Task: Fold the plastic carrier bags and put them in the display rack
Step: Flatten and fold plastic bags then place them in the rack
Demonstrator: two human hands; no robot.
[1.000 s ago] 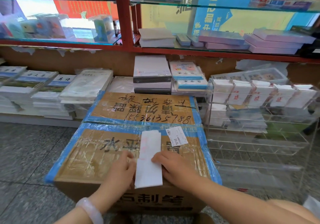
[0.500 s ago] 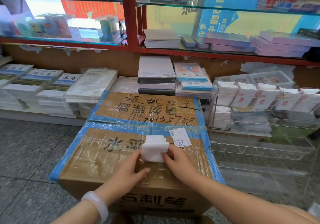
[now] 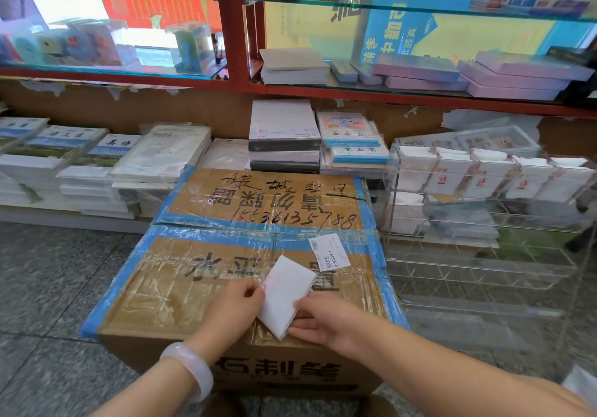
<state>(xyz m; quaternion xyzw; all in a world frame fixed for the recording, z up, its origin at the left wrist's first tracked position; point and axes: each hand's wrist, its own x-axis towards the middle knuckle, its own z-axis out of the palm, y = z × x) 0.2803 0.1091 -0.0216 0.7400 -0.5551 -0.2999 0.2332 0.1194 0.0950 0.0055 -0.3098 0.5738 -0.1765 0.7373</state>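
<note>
A white plastic carrier bag, folded into a small thick rectangle, lies tilted on top of a taped cardboard box. My left hand pinches the bag's left edge with curled fingers. My right hand holds its lower right corner between thumb and fingers. To the right stands the clear acrylic display rack; its upper compartments hold folded white bags, its lower tiers look bare.
A second taped box sits behind the first. Stacks of books and paper packs line the low ledge at the back. Red-framed glass shelves hang overhead. Grey speckled floor lies to the left.
The long flat strip of bag has been folded up into a short packet. It has turned diagonal, and both hands have shifted to its edges.
</note>
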